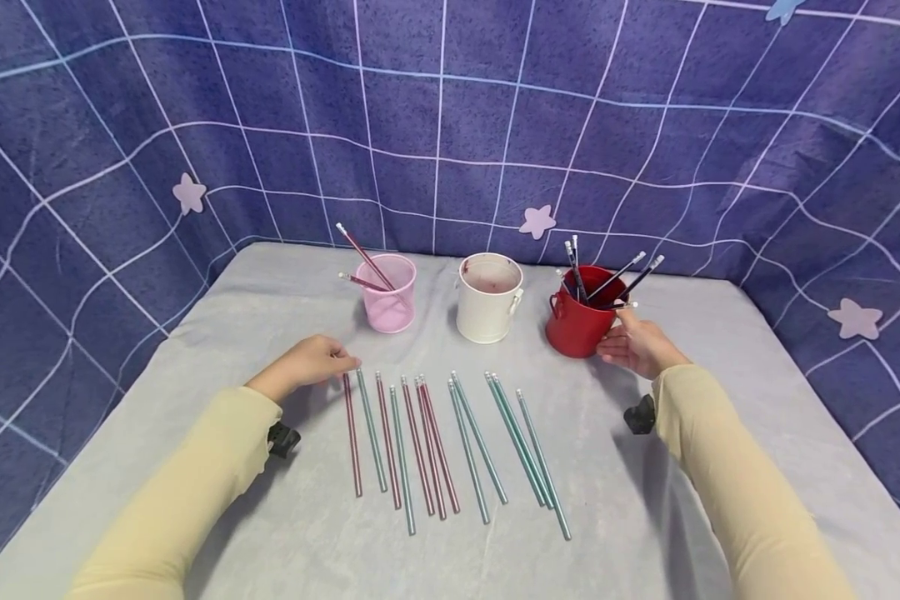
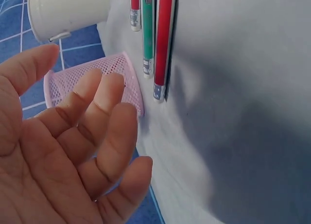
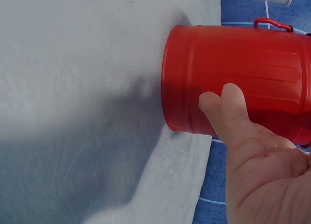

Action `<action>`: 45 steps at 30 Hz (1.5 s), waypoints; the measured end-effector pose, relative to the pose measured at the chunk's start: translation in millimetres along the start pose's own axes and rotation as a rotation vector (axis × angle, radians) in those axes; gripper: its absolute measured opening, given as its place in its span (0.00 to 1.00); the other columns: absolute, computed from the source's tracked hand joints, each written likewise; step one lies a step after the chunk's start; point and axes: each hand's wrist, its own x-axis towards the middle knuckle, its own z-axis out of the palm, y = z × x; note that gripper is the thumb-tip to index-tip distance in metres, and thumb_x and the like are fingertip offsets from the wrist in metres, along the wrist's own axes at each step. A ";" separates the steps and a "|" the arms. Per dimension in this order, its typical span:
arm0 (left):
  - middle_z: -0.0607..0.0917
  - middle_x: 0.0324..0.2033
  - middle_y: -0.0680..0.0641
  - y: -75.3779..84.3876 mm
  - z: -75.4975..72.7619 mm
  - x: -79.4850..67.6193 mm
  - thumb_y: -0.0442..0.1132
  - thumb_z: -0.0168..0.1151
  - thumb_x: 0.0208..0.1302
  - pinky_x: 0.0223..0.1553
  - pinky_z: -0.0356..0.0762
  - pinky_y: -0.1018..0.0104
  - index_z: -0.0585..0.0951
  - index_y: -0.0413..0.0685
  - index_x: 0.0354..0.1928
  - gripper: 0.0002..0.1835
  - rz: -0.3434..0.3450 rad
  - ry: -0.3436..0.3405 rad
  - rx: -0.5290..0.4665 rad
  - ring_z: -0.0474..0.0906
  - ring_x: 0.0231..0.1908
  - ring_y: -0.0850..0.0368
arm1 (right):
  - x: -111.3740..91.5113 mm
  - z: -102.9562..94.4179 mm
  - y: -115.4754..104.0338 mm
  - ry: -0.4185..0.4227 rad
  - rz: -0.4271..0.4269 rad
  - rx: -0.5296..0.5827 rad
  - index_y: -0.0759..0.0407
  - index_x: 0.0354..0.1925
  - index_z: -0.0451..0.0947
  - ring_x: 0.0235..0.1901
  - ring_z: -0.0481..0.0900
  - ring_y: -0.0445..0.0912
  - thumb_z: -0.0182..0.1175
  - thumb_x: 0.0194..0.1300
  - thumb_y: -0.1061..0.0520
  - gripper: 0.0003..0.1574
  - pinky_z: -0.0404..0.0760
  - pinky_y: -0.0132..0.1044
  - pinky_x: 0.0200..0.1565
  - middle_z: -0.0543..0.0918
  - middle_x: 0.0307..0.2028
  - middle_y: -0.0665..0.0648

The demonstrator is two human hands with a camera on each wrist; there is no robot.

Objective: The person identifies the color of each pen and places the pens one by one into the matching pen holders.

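Note:
My left hand (image 1: 311, 364) hovers by the eraser ends of the leftmost red pencil (image 1: 352, 442) and green pencil (image 1: 372, 433). In the left wrist view its fingers (image 2: 127, 129) are loosely bent, with nothing between them and the thumb. My right hand (image 1: 640, 346) is at the right side of a red bucket (image 1: 573, 332), its thumb near the rim beside a dark pencil's eraser end. Two fairly straight fingers (image 3: 233, 105) lie over the bucket's wall in the right wrist view; the thumb is hidden there. Several dark pencils (image 1: 621, 277) lean inside the bucket.
A pink mesh cup (image 1: 390, 310) with two red pencils stands at the back left. Next to it is a white bucket (image 1: 483, 317). More red and green pencils lie in a row across the grey cloth (image 1: 307, 533). A blue gridded curtain (image 1: 435, 108) hangs behind.

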 end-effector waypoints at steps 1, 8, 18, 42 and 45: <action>0.76 0.18 0.50 -0.6 -0.1 -1.7 0.46 0.58 0.66 0.25 0.69 0.66 0.76 0.42 0.22 0.17 0.000 0.002 0.003 0.69 0.17 0.60 | 0.1 -0.3 0.1 0.004 0.002 -0.003 0.84 0.59 0.55 0.33 0.82 0.41 0.33 0.75 0.43 0.42 0.84 0.33 0.42 0.82 0.30 0.54; 0.73 0.10 0.54 -7.4 2.7 -14.8 0.44 0.55 0.67 0.19 0.68 0.67 0.80 0.38 0.21 0.20 -0.018 -0.026 0.044 0.66 0.11 0.62 | 0.0 -0.5 -1.2 -0.014 -0.006 -0.018 0.85 0.61 0.52 0.33 0.82 0.41 0.32 0.75 0.42 0.43 0.83 0.32 0.42 0.82 0.30 0.54; 0.75 0.09 0.53 -11.8 19.9 -16.6 0.46 0.57 0.65 0.17 0.69 0.70 0.80 0.43 0.19 0.19 -0.089 -0.100 0.074 0.66 0.10 0.62 | 0.6 -1.4 -0.9 -0.016 -0.001 -0.003 0.80 0.53 0.60 0.32 0.82 0.40 0.33 0.74 0.44 0.37 0.83 0.30 0.38 0.82 0.28 0.52; 0.79 0.10 0.54 -12.2 20.3 -3.2 0.38 0.56 0.54 0.15 0.67 0.71 0.80 0.45 0.15 0.13 -0.144 -0.146 0.062 0.71 0.12 0.60 | 0.2 -1.1 -0.3 -0.026 0.004 -0.004 0.82 0.56 0.58 0.32 0.82 0.40 0.32 0.74 0.43 0.40 0.83 0.31 0.39 0.82 0.29 0.53; 0.79 0.11 0.54 -11.4 16.0 -3.6 0.37 0.56 0.55 0.14 0.64 0.72 0.81 0.44 0.16 0.12 -0.160 -0.150 0.041 0.71 0.12 0.60 | 0.0 -3.0 -1.2 -0.063 0.001 -0.046 0.85 0.60 0.53 0.35 0.81 0.40 0.29 0.75 0.42 0.44 0.83 0.32 0.42 0.82 0.37 0.61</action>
